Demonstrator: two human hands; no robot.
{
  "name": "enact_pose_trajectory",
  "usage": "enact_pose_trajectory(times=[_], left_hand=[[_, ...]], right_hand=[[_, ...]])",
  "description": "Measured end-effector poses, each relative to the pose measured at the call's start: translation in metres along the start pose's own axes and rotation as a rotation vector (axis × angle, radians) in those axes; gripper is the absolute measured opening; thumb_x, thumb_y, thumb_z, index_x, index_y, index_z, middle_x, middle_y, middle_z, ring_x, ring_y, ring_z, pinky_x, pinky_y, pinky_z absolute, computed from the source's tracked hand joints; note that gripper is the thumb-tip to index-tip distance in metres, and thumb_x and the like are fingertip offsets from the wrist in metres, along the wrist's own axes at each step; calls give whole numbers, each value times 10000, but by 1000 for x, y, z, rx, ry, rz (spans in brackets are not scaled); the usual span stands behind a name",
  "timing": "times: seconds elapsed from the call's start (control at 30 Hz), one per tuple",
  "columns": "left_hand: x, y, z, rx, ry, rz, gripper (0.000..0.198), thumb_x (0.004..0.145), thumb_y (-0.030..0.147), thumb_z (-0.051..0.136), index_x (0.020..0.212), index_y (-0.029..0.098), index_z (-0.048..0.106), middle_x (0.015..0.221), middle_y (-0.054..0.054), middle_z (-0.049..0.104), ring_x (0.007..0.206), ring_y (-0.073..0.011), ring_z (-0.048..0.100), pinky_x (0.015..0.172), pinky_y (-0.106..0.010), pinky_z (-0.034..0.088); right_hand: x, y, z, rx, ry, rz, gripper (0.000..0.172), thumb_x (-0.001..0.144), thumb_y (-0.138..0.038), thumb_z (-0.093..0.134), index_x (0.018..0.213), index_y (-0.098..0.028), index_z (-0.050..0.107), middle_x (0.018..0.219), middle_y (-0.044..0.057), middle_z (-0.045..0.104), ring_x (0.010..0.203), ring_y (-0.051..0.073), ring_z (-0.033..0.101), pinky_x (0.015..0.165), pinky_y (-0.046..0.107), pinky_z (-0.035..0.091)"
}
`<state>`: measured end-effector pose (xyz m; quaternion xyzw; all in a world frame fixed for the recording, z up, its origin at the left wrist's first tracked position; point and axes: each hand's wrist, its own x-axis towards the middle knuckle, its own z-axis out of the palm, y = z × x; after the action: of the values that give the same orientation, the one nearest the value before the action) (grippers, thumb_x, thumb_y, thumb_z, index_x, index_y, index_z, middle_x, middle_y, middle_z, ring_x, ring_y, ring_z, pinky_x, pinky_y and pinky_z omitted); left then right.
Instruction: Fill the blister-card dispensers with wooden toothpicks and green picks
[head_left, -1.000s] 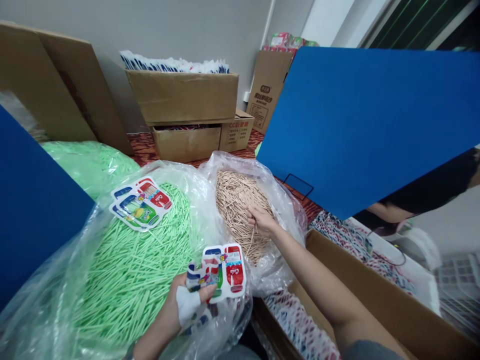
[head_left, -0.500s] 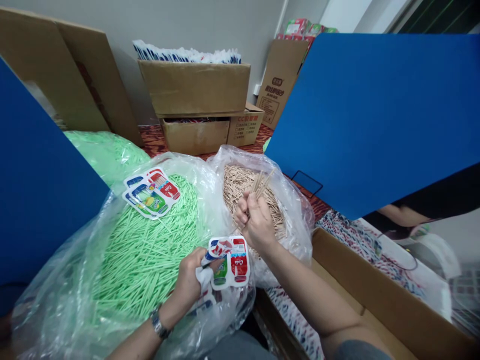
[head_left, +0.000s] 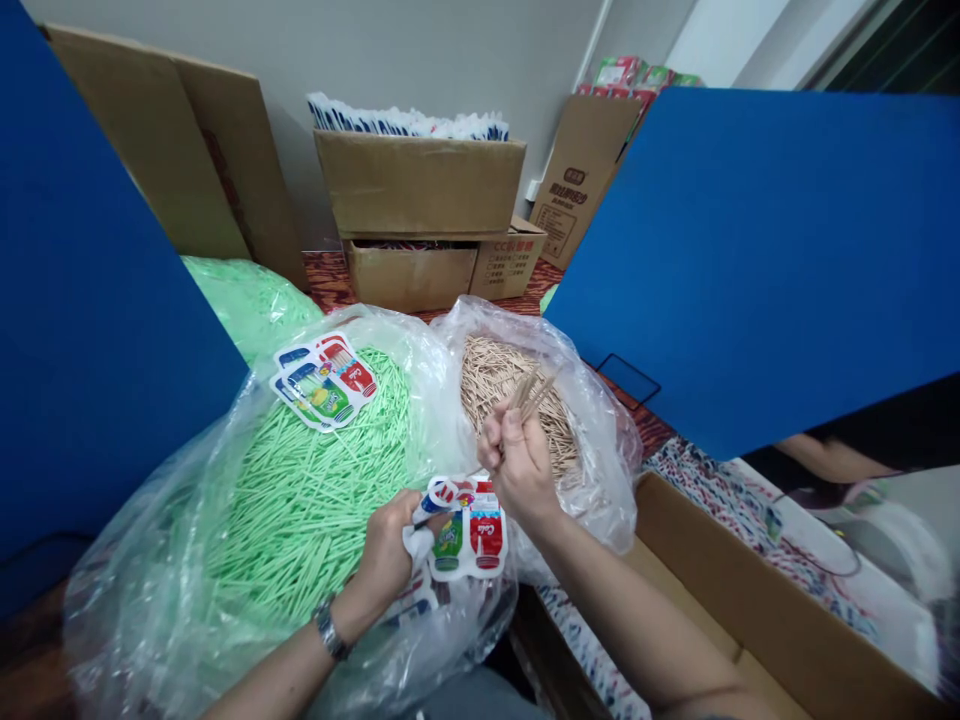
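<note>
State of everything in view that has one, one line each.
Left grip: closed on printed packaging
Printed packaging: held, partly curled over
Right grip: closed on a bunch of tan sticks
Tan sticks: held, tips upward
Green-stick bag: open, sticks exposed
Tan-stick bag: open, sticks exposed
Loose pouches: lying overlapped on green sticks
Upper carton: open, filled past its rim
Right-hand carton: open

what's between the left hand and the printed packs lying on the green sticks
Just the green sticks: the head view shows them filling the stretch between the left hand and those printed packs.
</note>
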<state>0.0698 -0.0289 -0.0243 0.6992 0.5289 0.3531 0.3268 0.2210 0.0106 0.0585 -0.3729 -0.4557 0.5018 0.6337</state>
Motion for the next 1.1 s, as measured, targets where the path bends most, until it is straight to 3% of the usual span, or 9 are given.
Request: enact_pose_trajectory(times=[0.23, 0.5, 0.73, 0.93, 1.1], left_hand=[[-1, 1, 0, 19, 18, 22, 224, 809, 248, 575, 609, 173, 506, 627, 14, 527, 590, -139, 495, 568, -229, 327], [-2, -1, -1, 23, 14, -2, 277, 817, 283, 582, 589, 173, 470, 609, 25, 490, 577, -132, 465, 561, -229, 314], [-3, 6, 0, 21, 13, 46, 247, 829, 256, 566, 612, 170, 486, 630, 19, 510, 597, -138, 484, 569, -233, 330], [-4, 10, -2, 30, 25, 107, 204, 822, 205, 564, 629, 169, 507, 629, 17, 526, 587, -137, 489, 565, -234, 337], [-6, 8, 1, 40, 12, 110, 179, 807, 176, 569, 640, 169, 507, 642, 12, 540, 603, -144, 510, 579, -239, 343]], right_hand=[[-2, 3, 1, 33, -16, -2, 205, 929, -461, 457, 936, -256, 446, 689, -57, 405, 481, 51, 379, 441, 184, 315], [2, -10, -3, 57, 6, -35, 178, 923, -434, 487, 939, -259, 457, 692, -56, 410, 494, 49, 390, 451, 182, 322], [-7, 15, -2, 27, -51, 58, 223, 927, -468, 460, 953, -246, 460, 691, -64, 433, 485, 47, 404, 439, 178, 333], [-15, 20, -8, -177, -88, -40, 212, 957, -436, 403, 982, -229, 447, 690, -43, 506, 615, 105, 548, 624, 270, 474], [-18, 24, -8, -171, 49, -111, 177, 979, -401, 349, 968, -245, 432, 681, -48, 493, 658, 123, 571, 735, 328, 502]])
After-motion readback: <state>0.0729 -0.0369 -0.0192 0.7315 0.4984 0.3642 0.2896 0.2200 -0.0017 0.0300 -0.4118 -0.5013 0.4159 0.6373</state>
